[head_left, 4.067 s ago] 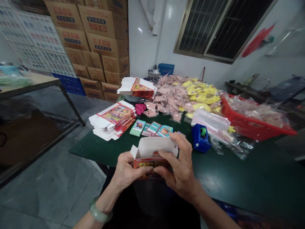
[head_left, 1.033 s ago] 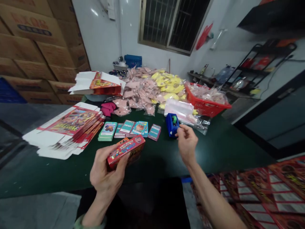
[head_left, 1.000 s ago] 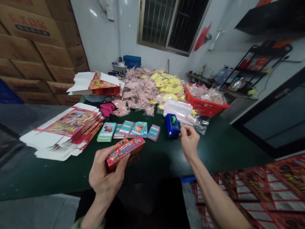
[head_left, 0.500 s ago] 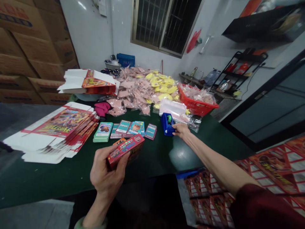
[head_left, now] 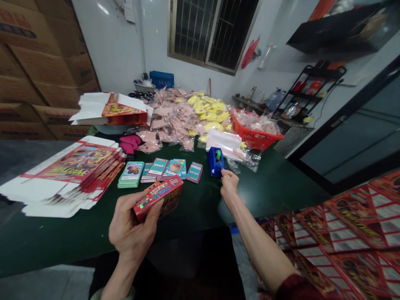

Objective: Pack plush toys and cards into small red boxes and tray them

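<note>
Wrapped firmly around a shiny red printed carton (head_left: pixel 158 199), my left hand (head_left: pixel 133 227) holds it tilted above the green table (head_left: pixel 271 187), its lower end partly hidden by my fingers. My right arm reaches forward, with the right hand (head_left: pixel 229 183) pinched closed just beside a blue tape dispenser (head_left: pixel 216 161). I cannot tell whether my fingertips (head_left: pixel 224 173) touch the dispenser or hold anything small. Ahead of the carton lie teal printed cards (head_left: pixel 131 174).
</note>
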{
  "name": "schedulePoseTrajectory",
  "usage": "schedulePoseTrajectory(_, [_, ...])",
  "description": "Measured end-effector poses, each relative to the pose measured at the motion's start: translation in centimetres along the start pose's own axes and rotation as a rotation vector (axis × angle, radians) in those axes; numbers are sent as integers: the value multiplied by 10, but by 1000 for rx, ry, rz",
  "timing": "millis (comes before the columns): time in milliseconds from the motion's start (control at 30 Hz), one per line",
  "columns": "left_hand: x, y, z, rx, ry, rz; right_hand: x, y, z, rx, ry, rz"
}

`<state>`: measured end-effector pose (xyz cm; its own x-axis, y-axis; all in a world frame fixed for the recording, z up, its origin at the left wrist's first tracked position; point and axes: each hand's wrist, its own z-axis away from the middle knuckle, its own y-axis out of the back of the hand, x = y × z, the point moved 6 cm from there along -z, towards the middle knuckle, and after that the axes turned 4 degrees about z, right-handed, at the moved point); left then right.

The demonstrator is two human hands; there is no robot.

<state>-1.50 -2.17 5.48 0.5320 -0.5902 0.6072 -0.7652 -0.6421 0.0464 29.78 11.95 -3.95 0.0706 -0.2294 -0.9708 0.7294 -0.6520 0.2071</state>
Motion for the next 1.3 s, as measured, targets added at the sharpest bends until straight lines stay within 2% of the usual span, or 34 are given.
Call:
schedulePoseTrajectory(100, [0, 0, -1, -6, 10, 11, 7, -3, -4, -39, -26, 73])
schedulePoseTrajectory(200, [0, 0, -2, 0, 23, 43, 3, -2, -11, -85, -15, 143])
schedulePoseTrajectory(300, [-1, -1, -3, 8, 37, 72, -2, 4, -9, -126, 40, 198])
schedulePoseTrajectory(367, [-1, -1, -3, 7, 52, 92, -4, 9, 1, -144, 99, 218])
schedulePoseTrajectory(433, [-1, -1, -2, -1, 69, 98, -8, 13, 24, -166, 169, 210])
schedulePoseTrajectory(533, [0, -2, -1, -30, 81, 103, -23, 15, 82, -275, 274, 150])
schedulePoseTrajectory(600, [1, -2, 1, -43, 80, 111, -40, 9, 130, -453, 344, 53])
schedulePoseTrajectory(667, [2, -2, 2, -53, 74, 105, -62, -2, 178, -712, 383, -195])
schedulePoseTrajectory(733, [4, -1, 3, -61, 66, 96, -77, -11, 210, -856, 336, -357])
schedulePoseTrajectory(767, [5, -1, 4, -69, 65, 96, -80, -17, 219, -882, 298, -387])
schedulePoseTrajectory(900, [9, 0, 3, -105, 35, 99, -74, -31, 227, -827, 171, -338])
schedulePoseTrajectory(1033, [18, 1, -3, -157, -71, 59, -67, -33, 225, -765, 121, -306])
schedulePoseTrajectory(1200, [29, -4, -8, -394, -243, -77, -65, -33, 225, -761, 47, -320])
schedulePoseTrajectory(1300, [33, -6, -11, -519, -261, -53, -59, -34, 226, -798, -12, -345])
